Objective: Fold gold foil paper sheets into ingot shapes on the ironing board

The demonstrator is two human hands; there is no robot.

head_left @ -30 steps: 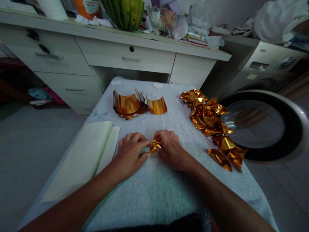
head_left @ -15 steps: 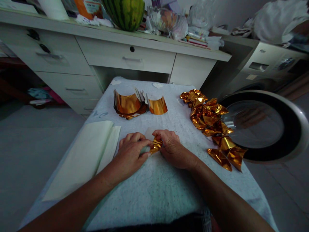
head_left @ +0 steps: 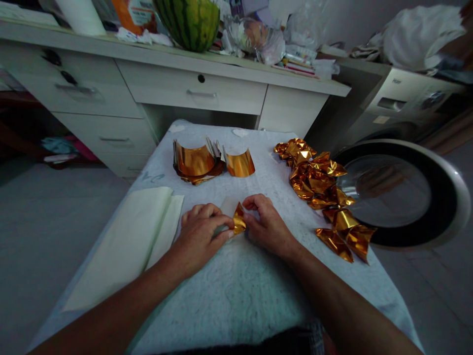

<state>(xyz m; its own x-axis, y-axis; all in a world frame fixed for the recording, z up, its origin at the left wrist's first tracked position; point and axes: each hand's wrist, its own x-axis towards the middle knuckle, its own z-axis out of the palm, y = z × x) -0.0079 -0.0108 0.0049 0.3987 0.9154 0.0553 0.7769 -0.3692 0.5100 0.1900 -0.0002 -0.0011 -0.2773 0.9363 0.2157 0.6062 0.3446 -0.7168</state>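
Observation:
A small folded piece of gold foil paper (head_left: 239,220) stands at the middle of the cloth-covered table (head_left: 236,296), one pointed corner up. My left hand (head_left: 203,227) pinches its left end between thumb and forefinger. Close by its right edge is my right hand (head_left: 268,224), fingers curved, thumb and forefinger slightly apart; whether the thumb touches the foil I cannot tell. Beneath the foil lies a pale sheet (head_left: 227,203), mostly hidden. Curved gold foil sheets (head_left: 195,161) stand in a stack beyond the hands, with one smaller foil sheet (head_left: 240,163) beside them.
Folded gold foil pieces (head_left: 314,180) lie heaped along the table's right side. Folded pale paper (head_left: 121,246) covers the left side. A drawer desk (head_left: 199,93) with a watermelon (head_left: 188,22) on it stands behind. The open washing machine door (head_left: 402,192) juts close at right.
My right hand has loosened from the foil and drawn slightly back, its thumb and forefinger parting. The foil's corner now points up. My left hand keeps its pinch.

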